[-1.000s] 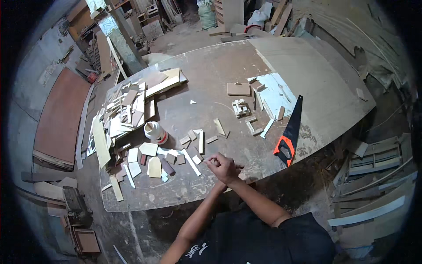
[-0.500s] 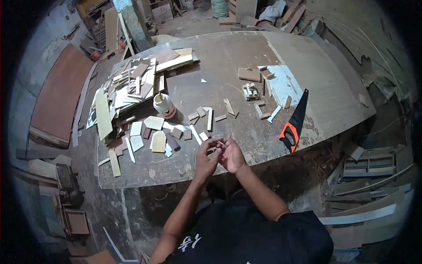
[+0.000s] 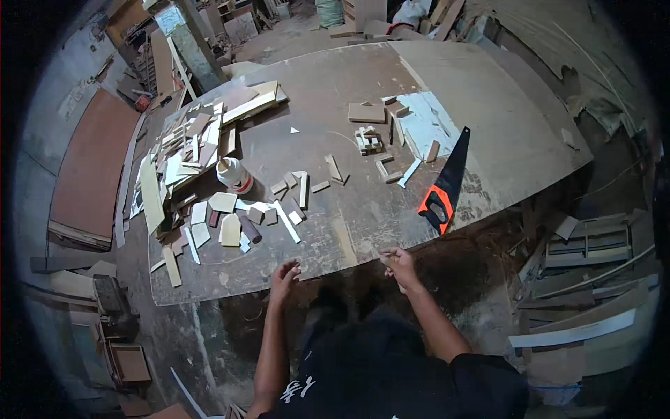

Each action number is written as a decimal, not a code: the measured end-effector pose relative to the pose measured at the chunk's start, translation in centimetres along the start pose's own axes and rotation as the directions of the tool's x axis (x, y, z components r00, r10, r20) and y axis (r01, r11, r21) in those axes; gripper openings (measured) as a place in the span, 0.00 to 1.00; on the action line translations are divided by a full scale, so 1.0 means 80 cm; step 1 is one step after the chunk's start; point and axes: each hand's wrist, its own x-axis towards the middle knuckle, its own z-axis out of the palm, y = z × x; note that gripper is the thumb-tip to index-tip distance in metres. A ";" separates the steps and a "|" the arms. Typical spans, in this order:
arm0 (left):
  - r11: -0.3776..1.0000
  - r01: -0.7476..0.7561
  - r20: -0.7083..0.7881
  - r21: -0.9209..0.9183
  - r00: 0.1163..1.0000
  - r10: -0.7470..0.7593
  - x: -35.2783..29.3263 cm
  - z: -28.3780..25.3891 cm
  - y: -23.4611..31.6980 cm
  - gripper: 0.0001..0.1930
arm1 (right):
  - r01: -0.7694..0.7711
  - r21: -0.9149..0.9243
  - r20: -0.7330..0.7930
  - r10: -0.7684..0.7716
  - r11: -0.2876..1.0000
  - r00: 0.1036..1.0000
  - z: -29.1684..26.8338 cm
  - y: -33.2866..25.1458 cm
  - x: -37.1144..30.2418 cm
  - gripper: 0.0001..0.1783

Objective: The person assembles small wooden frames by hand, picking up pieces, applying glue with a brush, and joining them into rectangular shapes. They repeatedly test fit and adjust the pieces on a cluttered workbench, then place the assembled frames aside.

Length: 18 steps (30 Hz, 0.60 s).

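My left hand (image 3: 284, 279) hovers at the near edge of the worktable (image 3: 314, 262), fingers loosely bent and apart, with nothing visible in it. Farther right, my right hand (image 3: 400, 269) is also over the near edge, its fingers slightly curled and parted, holding nothing that I can see. A handsaw (image 3: 444, 187) with an orange and black handle lies beyond my right hand. Ahead of my left hand are a thin white strip (image 3: 287, 222), a dark cylindrical piece (image 3: 250, 229) and a pale pointed wood piece (image 3: 230, 230).
A white tub (image 3: 234, 176) stands beside a heap of wood offcuts (image 3: 185, 150) at the left. Toward the back right lie a small wooden assembly (image 3: 368, 140), a brown block (image 3: 366, 112) and a pale blue-white board (image 3: 423, 122). Leaning boards (image 3: 98, 164) line the left wall.
My hands were together above the near edge; now they are apart, left hand moved left and right hand moved right. The view has shifted, so the table items appear farther left.
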 end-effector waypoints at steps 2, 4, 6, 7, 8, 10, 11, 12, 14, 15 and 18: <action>0.999 0.038 -0.040 -0.012 0.998 -0.039 -0.001 -0.003 -0.003 0.18 | 0.119 0.009 -0.006 -0.119 0.993 0.993 -0.019 0.005 -0.005 0.17; 0.994 0.060 -0.097 -0.094 0.993 -0.069 -0.002 0.002 0.006 0.18 | 0.161 0.008 -0.037 -0.161 0.987 0.986 -0.025 0.002 -0.007 0.18; 0.995 0.046 -0.071 -0.084 0.996 -0.052 0.006 0.009 0.014 0.18 | 0.204 0.006 -0.077 -0.203 0.979 0.976 -0.025 -0.006 0.003 0.18; 0.996 0.045 -0.051 -0.072 0.998 -0.049 0.011 0.010 0.019 0.18 | 0.249 -0.020 -0.083 -0.250 0.968 0.965 -0.020 -0.010 0.009 0.18; 0.997 0.044 -0.031 -0.060 0.998 -0.046 0.018 0.012 0.024 0.18 | 0.293 -0.046 -0.087 -0.296 0.955 0.951 -0.014 -0.014 0.016 0.18; 0.997 -0.021 0.039 -0.072 0.999 0.024 0.035 0.020 0.038 0.19 | 0.363 -0.045 -0.072 -0.366 0.931 0.928 0.009 -0.043 0.017 0.19; 0.996 -0.057 0.064 -0.075 0.996 0.062 0.043 0.030 0.048 0.20 | 0.401 -0.081 -0.081 -0.407 0.913 0.910 0.017 -0.047 0.023 0.20; 0.993 -0.093 0.084 -0.078 0.991 0.100 0.048 0.037 0.059 0.20 | 0.436 -0.116 -0.085 -0.446 0.892 0.891 0.026 -0.050 0.028 0.20; 0.984 -0.175 0.087 -0.028 0.980 0.176 0.055 0.043 0.075 0.30 | 0.457 -0.203 -0.059 -0.477 0.866 0.877 0.053 -0.078 0.020 0.22; 0.960 -0.281 0.075 0.016 0.957 0.279 0.057 0.047 0.079 0.35 | 0.479 -0.264 -0.060 -0.510 0.837 0.858 0.066 -0.093 0.013 0.22; 0.859 -0.411 0.071 0.304 0.909 0.410 0.050 0.049 0.111 0.50 | 0.600 -0.435 -0.054 -0.685 0.671 0.726 0.088 -0.115 0.009 0.24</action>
